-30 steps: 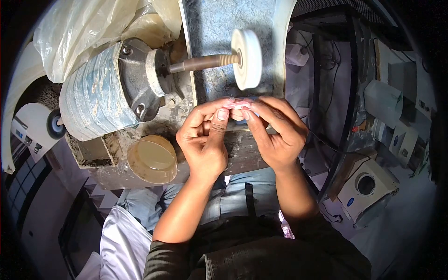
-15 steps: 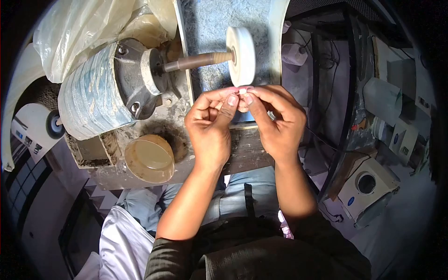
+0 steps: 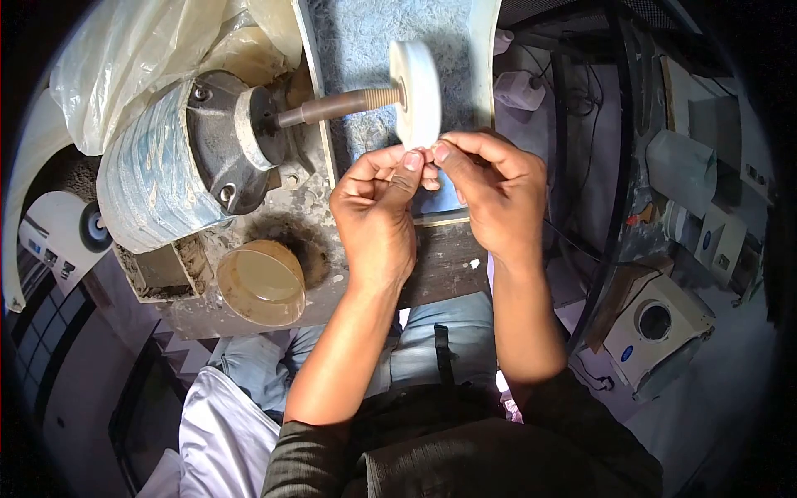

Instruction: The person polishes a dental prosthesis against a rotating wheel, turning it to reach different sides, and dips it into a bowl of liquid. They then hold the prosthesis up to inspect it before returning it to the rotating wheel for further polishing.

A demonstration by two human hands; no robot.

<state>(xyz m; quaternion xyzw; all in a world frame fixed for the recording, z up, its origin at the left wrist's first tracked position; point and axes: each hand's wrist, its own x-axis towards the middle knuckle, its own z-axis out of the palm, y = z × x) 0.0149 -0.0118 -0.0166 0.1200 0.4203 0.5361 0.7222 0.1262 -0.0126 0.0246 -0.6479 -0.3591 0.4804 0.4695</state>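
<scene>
The thumbs and fingertips of my left hand (image 3: 378,212) and my right hand (image 3: 502,195) meet in a pinch at the lower edge of a white polishing wheel (image 3: 425,95). Between them is a small whitish piece, now almost wholly covered by the fingers; its kind cannot be made out. Both hands are closed, right up at the wheel's rim. A threaded spindle (image 3: 349,105) carries the wheel out from a blue-grey motor (image 3: 154,170) on the left. Behind the wheel lies a blue, fibre-littered tray (image 3: 357,50) with pale raised sides.
A round bowl (image 3: 261,286) of cloudy liquid stands left of my left forearm, beside a dirty square box (image 3: 166,270). Plastic sheeting (image 3: 158,58) drapes behind the motor. To the right are a black metal frame (image 3: 624,166) and a cream-coloured machine (image 3: 656,324).
The small piece, visible between my fingertips before, is now mostly hidden by them. My fingertips have come up to the wheel's lower edge. The whole view has shifted slightly.
</scene>
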